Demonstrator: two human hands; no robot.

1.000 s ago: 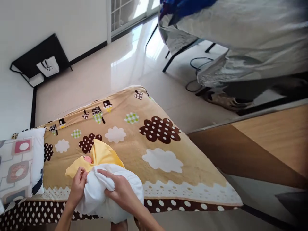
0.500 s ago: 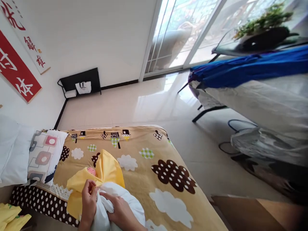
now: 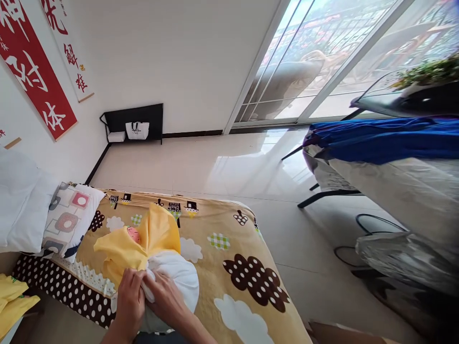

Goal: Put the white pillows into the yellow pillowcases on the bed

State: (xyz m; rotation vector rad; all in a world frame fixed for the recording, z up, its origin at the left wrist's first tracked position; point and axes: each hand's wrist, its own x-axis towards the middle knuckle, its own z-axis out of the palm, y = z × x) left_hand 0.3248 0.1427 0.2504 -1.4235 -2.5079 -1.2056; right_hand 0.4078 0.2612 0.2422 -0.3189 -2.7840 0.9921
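On the bed lies a yellow cloth piece [image 3: 158, 231] with a pink printed patch, joined or bunched against a puffed white cloth [image 3: 181, 272]; it looks like a garment, though I cannot tell its exact kind. My left hand [image 3: 129, 294] is closed, its fingertips pinching the cloth where yellow meets white. Close beside it, my right hand [image 3: 167, 294] is also closed, thumb and fingers gripping the white cloth at the same spot. The fingers hide the gathered part between them.
The bed [image 3: 244, 243] has a tan patterned sheet. A patterned pillow [image 3: 68, 220] and white pillows [image 3: 21, 205] lie at its left end. Yellow folded clothes [image 3: 16, 303] sit at lower left. At right stands furniture draped with blue cloth [image 3: 387, 138].
Both hands have drawn closer together at the join of yellow and white. The white cloth now bulges out flatter to the right. The view has shifted slightly left.
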